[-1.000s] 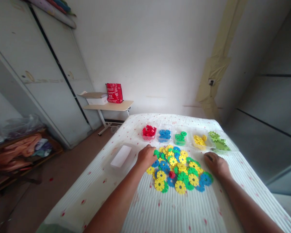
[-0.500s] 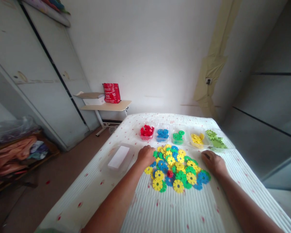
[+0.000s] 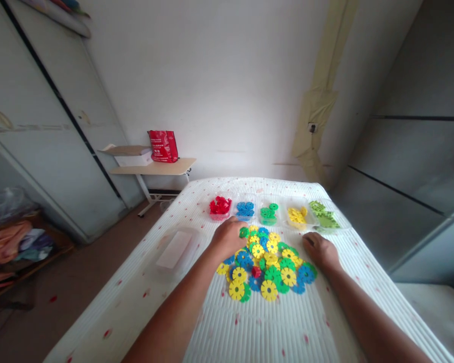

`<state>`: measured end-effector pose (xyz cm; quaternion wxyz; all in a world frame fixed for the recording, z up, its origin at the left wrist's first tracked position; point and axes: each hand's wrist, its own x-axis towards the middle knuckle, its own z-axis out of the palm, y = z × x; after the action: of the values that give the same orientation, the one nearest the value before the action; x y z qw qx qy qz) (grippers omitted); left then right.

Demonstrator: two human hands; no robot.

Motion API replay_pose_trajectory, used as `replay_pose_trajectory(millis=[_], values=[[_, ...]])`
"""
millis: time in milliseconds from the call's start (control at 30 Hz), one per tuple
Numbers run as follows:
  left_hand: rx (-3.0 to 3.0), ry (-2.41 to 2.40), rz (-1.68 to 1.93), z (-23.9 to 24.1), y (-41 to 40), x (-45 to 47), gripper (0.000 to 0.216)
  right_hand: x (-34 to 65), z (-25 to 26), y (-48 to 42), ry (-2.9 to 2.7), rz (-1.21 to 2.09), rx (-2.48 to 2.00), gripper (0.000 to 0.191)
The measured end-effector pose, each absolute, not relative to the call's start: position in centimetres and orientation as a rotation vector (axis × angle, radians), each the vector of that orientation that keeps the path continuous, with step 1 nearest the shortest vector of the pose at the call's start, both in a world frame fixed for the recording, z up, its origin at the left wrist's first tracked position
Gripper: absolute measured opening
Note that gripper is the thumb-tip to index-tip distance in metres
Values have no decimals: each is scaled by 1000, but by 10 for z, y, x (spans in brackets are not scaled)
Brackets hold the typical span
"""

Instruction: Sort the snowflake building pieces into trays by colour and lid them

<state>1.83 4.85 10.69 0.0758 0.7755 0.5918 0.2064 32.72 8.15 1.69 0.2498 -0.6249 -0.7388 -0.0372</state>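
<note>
The discs (image 3: pixel 271 258) are yellow, blue and green, the cube (image 3: pixel 256 271) red, the white ribbed cover (image 3: pixel 257 333) red-flecked.

Bag (image 3: pixel 164 146), red: white printing (image 3: pixel 159 147) is borne on the front, set in several lines one above another. Two larger characters (image 3: pixel 157 151), apparently Chinese, are placed among the smaller lines; owing to blur and small size, none can be read with certainty. Brand and number cannot be made out. Elsewhere, nothing can be read.
</note>
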Motion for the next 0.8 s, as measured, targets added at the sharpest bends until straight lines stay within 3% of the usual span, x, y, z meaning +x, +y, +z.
replay_pose_trajectory(millis=[167, 333, 533, 800], values=[[2329, 1751, 751, 136, 103, 71, 36, 327, 16, 81, -1994, -97, -1705, 24], [2256, 1748, 879, 127, 135, 100, 43, 328, 18, 82, -1997, -34, -1681, 26], [2311, 1690, 922, 88, 84, 69, 26, 329, 19, 82, -1989, 5, -1681, 26], [2539, 1722, 1041, 38, -7, 8, 27, 326, 24, 78, -1966, 23, -1711, 23]])
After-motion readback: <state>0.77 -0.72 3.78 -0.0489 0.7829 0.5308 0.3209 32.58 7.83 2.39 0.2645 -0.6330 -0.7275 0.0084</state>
